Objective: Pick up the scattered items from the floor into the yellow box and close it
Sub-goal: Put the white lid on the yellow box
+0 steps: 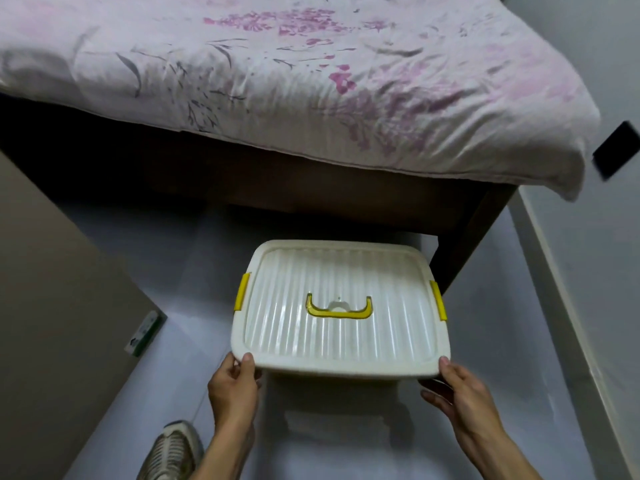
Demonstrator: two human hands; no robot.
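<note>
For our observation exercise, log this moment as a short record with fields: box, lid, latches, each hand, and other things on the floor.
box: white with yellow trim, on floor by bed
lid: on box
latches: yellow, one each side; cannot tell if locked
handle: yellow, lying flat
left hand: grips near left corner of lid
right hand: grips near right corner
floor: green packet, shoe
</note>
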